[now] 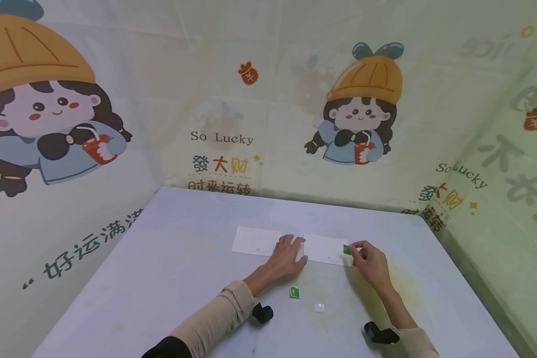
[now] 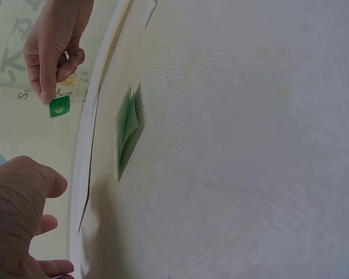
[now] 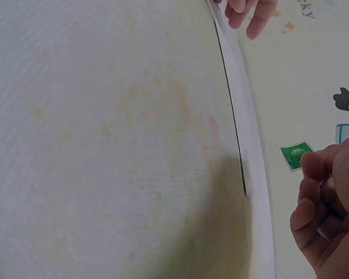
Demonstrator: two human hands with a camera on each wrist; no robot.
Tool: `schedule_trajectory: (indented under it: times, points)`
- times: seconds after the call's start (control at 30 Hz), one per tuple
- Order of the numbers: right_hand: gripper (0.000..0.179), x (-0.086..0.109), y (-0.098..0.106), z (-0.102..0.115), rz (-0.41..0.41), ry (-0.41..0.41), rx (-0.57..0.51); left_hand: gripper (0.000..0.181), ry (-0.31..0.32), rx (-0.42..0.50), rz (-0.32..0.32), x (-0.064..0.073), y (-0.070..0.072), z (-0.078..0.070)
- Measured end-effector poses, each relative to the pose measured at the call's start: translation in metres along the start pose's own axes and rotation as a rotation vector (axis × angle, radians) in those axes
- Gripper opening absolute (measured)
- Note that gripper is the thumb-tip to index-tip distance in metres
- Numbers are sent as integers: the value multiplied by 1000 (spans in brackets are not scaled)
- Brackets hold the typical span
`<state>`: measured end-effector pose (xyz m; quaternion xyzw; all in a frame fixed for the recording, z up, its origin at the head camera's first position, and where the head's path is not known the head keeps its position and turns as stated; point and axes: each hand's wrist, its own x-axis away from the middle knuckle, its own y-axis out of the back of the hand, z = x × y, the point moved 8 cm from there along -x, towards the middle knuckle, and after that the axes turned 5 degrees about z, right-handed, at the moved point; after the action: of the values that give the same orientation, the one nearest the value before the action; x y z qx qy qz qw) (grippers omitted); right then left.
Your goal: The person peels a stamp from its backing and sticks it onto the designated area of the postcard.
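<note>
Two white paper cards with small print lie side by side, the left card (image 1: 254, 241) and the right card (image 1: 324, 247). My left hand (image 1: 287, 256) rests with spread fingers across their adjoining edges. Between thumb and fingertips, my right hand (image 1: 372, 262) pinches a small green stamp (image 1: 347, 249) by its edge, above the right end of the right card. The right wrist view shows this stamp (image 3: 296, 156) up off the surface; whether it touches the card is unclear. Nearer the front lies another green stamp piece (image 1: 295, 292), which looks folded or layered in the left wrist view (image 2: 127, 132).
A small whitish scrap (image 1: 319, 308) lies on the white table (image 1: 197, 278) in front of the cards. Black wrist cameras (image 1: 263, 313) hang by both sleeves. Printed cloth (image 1: 277, 114) stands behind the table's far edge and along both sides.
</note>
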<state>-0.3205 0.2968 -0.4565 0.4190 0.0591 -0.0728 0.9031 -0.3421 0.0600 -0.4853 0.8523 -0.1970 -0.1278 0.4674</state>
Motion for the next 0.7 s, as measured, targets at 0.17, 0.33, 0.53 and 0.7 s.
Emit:
schedule_trajectory:
  times: [0.17,0.33,0.53,0.7]
  points:
    - [22,-3,0,-4,25,-36,-25,51,13,-5,-1,-1,-1,1]
    - [22,-7,-1,-7,43,-48,-42,52,12,-27,-7,-2,-4,2]
    - [24,-12,-4,-12,76,-84,-67,53,27,-35,10,-2,-3,4]
    - [26,-19,-5,-17,95,-115,-71,55,35,-59,33,-6,-3,4]
